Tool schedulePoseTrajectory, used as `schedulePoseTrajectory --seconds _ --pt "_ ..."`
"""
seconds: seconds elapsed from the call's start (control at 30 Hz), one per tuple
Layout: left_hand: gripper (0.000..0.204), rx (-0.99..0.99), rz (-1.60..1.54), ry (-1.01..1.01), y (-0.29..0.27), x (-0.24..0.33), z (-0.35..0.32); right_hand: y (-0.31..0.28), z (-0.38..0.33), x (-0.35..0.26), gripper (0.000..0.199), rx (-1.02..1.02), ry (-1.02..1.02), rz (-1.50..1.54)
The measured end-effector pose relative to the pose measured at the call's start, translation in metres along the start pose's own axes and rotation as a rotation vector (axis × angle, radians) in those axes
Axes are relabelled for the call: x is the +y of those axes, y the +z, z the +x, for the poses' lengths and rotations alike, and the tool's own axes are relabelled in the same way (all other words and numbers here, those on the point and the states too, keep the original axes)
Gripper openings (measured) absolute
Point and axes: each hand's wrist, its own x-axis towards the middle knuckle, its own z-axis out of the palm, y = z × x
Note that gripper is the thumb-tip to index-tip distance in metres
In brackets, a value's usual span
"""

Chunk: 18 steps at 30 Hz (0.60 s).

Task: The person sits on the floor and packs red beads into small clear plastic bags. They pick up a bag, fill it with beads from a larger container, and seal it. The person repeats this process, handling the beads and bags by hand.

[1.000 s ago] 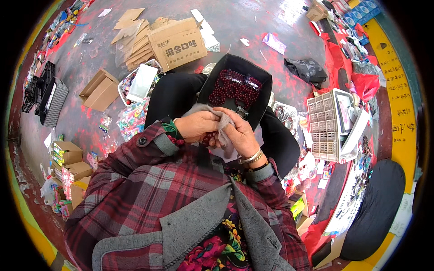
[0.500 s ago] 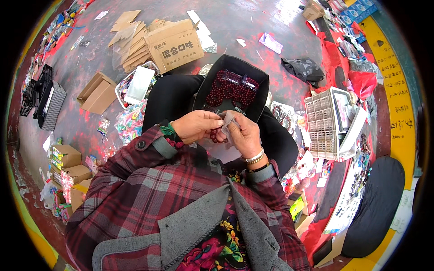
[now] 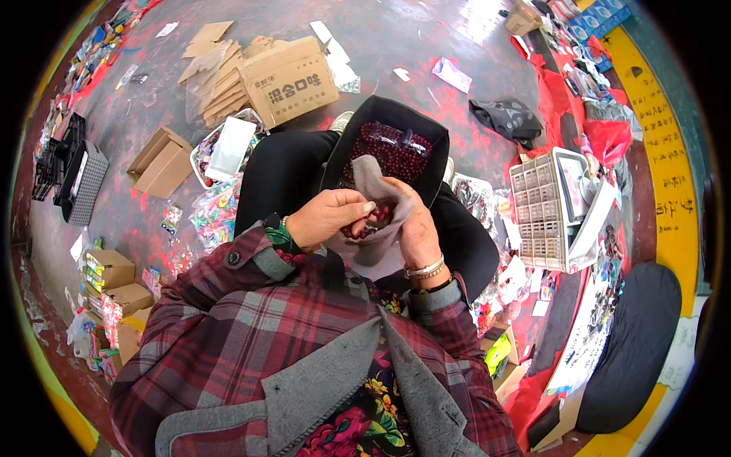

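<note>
A grey-pink cloth (image 3: 371, 181) is spread across my right hand (image 3: 417, 234), its upper end standing up and its lower part hanging below the fingers. Within the cloth lies a small loop of dark red beads (image 3: 381, 216), like a bracelet. My left hand (image 3: 326, 218) is closed in a pinch on the beads, thumb and forefinger together. Just beyond both hands, a black box (image 3: 435, 171) rests between my legs. More dark red bead strings (image 3: 403, 161) fill it, partly under a clear plastic wrap (image 3: 392, 137).
Flattened cardboard and a carton (image 3: 293, 85) lie ahead on the floor. To the left are an open brown box (image 3: 160, 161) and a white basket (image 3: 231, 148). A beige plastic crate (image 3: 539, 209) stands at right, near a black bag (image 3: 506, 120). Packaged trinkets lie around.
The cloth, bunched between my hands before, is now opened out over my right hand. My right fingers have spread behind it, and more of the beads show.
</note>
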Motion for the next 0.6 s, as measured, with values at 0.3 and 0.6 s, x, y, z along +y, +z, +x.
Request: schedulePoseTrajectory --seconds 0.3,0.6 --pt "0.024 -0.057 -0.237 -0.014 -0.001 -0.008 0.002 0.012 -0.001 -0.003 0.017 0.019 -0.440 -0.941" --pt "0.017 -0.002 0.024 0.101 0.004 -0.010 0.005 0.003 -0.003 0.007 0.025 0.100 0.041 0.061"
